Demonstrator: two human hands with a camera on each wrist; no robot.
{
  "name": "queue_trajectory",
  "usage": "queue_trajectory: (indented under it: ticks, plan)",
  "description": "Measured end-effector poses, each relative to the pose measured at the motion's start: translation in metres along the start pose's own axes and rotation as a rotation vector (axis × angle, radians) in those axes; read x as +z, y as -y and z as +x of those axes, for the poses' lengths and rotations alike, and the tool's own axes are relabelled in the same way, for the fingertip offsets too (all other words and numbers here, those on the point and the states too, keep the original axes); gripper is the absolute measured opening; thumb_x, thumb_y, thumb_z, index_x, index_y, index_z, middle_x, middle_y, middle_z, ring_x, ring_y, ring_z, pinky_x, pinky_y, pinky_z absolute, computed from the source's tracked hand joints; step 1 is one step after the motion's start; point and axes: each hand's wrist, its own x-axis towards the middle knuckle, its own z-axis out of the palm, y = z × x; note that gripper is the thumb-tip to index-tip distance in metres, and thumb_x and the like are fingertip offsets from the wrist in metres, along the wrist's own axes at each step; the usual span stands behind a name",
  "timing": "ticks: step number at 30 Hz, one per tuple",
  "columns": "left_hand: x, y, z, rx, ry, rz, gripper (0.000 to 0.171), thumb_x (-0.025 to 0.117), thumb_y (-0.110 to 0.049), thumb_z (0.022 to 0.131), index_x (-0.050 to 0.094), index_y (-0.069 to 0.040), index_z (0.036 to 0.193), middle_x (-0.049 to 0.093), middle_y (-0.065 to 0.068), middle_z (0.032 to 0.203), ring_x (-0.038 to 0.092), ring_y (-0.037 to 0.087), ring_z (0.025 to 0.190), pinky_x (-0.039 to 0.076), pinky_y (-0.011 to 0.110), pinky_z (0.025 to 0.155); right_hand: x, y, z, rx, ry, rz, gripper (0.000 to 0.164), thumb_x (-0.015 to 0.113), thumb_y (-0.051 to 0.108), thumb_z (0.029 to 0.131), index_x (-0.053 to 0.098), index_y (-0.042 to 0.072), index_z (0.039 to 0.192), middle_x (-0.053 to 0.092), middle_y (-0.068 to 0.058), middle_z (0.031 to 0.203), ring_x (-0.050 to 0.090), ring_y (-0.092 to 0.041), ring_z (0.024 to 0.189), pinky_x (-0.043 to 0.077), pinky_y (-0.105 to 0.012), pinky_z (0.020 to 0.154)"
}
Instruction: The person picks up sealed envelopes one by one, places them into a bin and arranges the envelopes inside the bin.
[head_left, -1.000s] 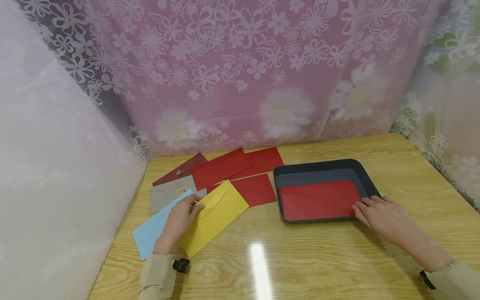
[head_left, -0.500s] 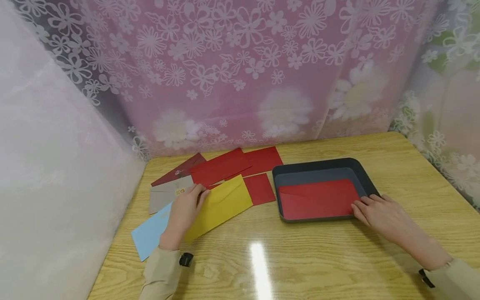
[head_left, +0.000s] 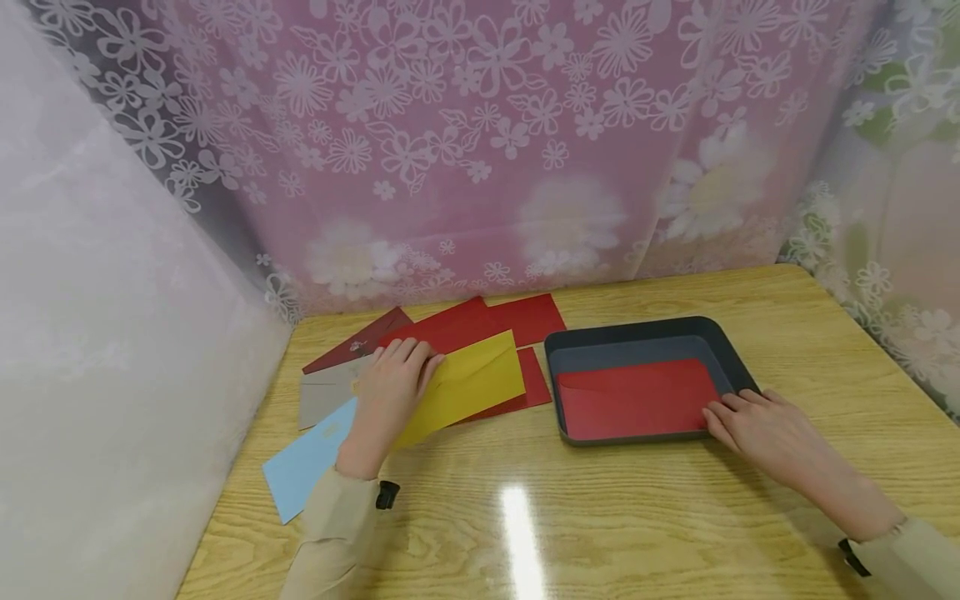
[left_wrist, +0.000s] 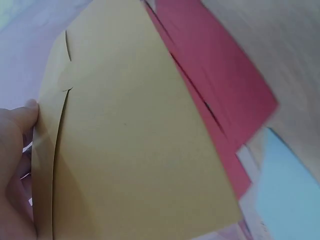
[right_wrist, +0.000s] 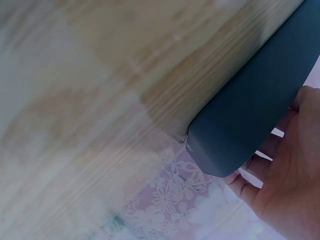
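The yellow envelope, near six o'clock in the head view, is smooth paper with a matt face and crisp folded flap edges. The pale blue envelope at eight o'clock looks like plain matt paper. At four o'clock the dark tray has smooth, matt walls, coated metal or plastic, impossible to say which. The worktop shows wood grain under a glossy finish, a bright streak reflected at six o'clock. Twelve o'clock's floral sheet looks smooth, with a soft sheen.
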Motion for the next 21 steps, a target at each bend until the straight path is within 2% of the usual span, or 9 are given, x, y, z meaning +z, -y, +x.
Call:
queue_trajectory:
  ticks: [6,10,13,21]
  plan:
    - [-0.001,-0.015,0.025,0.04,-0.035,0.0,0.017,0.067,-0.026,0.099,0.066,-0.011,0.093,0.064,0.003,0.086,0.057,0.023,0.08,0.042,0.035,0.069,-0.002,0.0,-0.001,-0.009,0.033,-0.007,0.088,-0.005,0.044,0.109,0.073,0.006,0.093,0.065,-0.006,0.082,0.058,-0.028,0.071,0.049,-0.044,0.059]
    - [0.002,-0.027,0.043,0.066,-0.06,-0.017,0.018,0.066,-0.027,0.1,0.066,-0.01,0.092,0.065,0.004,0.086,0.061,0.024,0.083,0.049,0.036,0.075,0.0,-0.001,-0.001,-0.014,0.024,-0.009,0.087,-0.005,0.044,0.109,0.073,0.007,0.091,0.064,-0.005,0.08,0.057,-0.027,0.069,0.048,-0.043,0.058]
    - [0.007,-0.036,0.055,0.075,-0.066,-0.054,0.02,0.064,-0.028,0.101,0.066,-0.01,0.092,0.064,0.004,0.086,0.061,0.023,0.083,0.052,0.037,0.08,0.001,-0.001,-0.001,-0.014,0.01,-0.005,0.085,-0.002,0.044,0.11,0.072,0.007,0.09,0.063,-0.005,0.079,0.056,-0.027,0.068,0.047,-0.042,0.057]
    - [0.029,-0.07,0.085,0.12,-0.076,-0.086,0.021,0.061,-0.03,0.103,0.068,-0.011,0.096,0.065,0.001,0.089,0.058,0.018,0.081,0.044,0.029,0.07,0.001,-0.001,-0.001,0.029,0.019,0.018,0.084,0.003,0.048,0.11,0.073,0.007,0.091,0.064,-0.005,0.079,0.058,-0.027,0.069,0.05,-0.045,0.061]
